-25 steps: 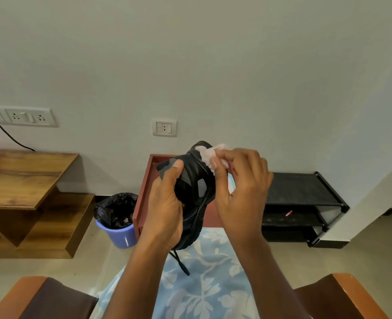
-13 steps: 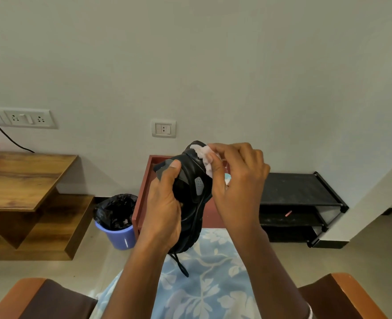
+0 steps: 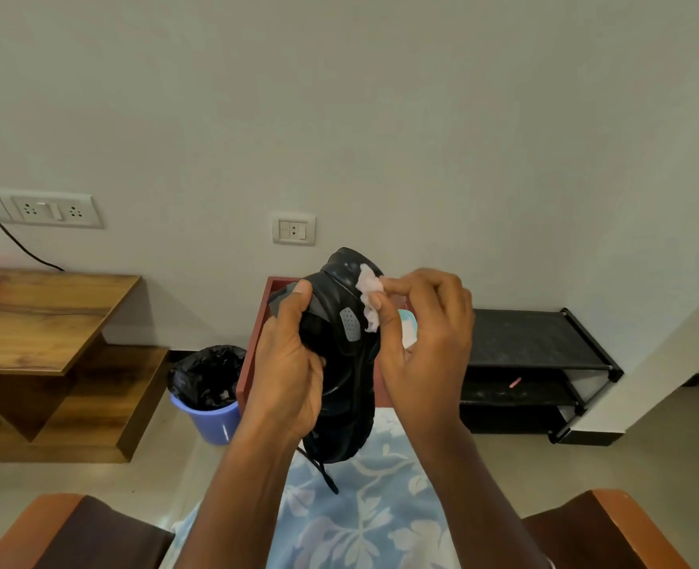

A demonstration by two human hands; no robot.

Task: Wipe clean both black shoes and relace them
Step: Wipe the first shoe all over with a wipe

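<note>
Black and held nearly on end, the shoe [image 3: 348, 363] hangs in the air in front of the person, its lower end just above the blue floral cloth [image 3: 372, 507] that covers the lap. Its upper end looks like the heel, though the angle makes that hard to confirm.

The left hand [image 3: 286, 363] grips the shoe from the left side, with the thumb hooked over its upper edge and the fingers curled round its body. The right hand [image 3: 422, 342] pinches a crumpled white wipe [image 3: 369, 293] between thumb and fingertips and presses it against the upper right edge of the shoe. A grey perforated patch shows on the shoe just beside the wipe. One black lace [image 3: 323, 470] dangles from the bottom of the shoe and lies on the cloth.

Behind the shoe stands a red-brown box [image 3: 257, 330]. A blue bin [image 3: 212, 420] lined with a black bag sits on the floor to its left. A black shoe rack [image 3: 524, 342] stands against the wall on the right, and a wooden table [image 3: 44, 318] on the left.
</note>
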